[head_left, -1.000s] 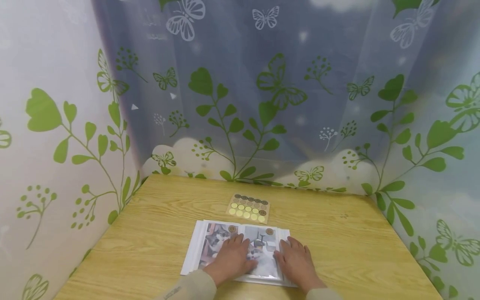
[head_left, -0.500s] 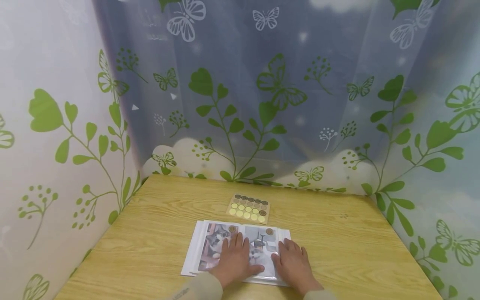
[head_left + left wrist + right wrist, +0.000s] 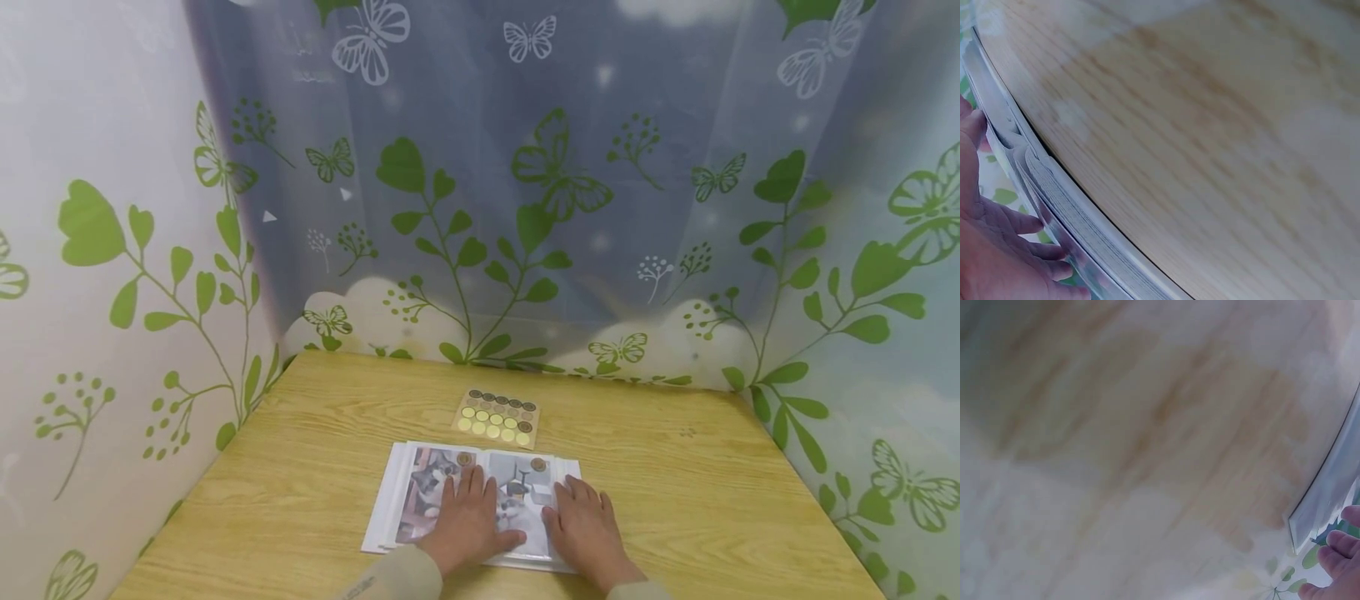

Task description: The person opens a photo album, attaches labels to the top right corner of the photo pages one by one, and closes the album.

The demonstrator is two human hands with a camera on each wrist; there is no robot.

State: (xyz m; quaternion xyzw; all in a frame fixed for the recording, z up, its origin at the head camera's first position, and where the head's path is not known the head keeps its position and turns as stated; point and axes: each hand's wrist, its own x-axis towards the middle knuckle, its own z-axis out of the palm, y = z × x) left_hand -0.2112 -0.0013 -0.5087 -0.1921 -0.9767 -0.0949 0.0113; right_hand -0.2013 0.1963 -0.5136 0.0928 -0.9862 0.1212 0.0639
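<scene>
An open photo album (image 3: 384,500) with white pages lies on the wooden table, a cat picture on each facing page and a round brown sticker (image 3: 537,465) at the top of each picture. My left hand (image 3: 468,521) rests with straight fingers across the middle of the album, over the inner part of the left picture. My right hand (image 3: 588,525) lies on the right page's outer edge, fingers extended. In the left wrist view the album's stacked page edges (image 3: 1072,206) show beside the fingers. The right wrist view catches only fingertips near the album's corner (image 3: 1329,481).
Behind the album a sheet of round stickers (image 3: 495,417) in brown and yellow rows lies on the table (image 3: 675,475). Curtains (image 3: 480,208) with green leaves and butterflies enclose the table at the back and both sides.
My left hand has shifted slightly right, its fingers straightening on the page. My right hand has moved slightly left on the album's edge. During the last half second both have stayed nearly still.
</scene>
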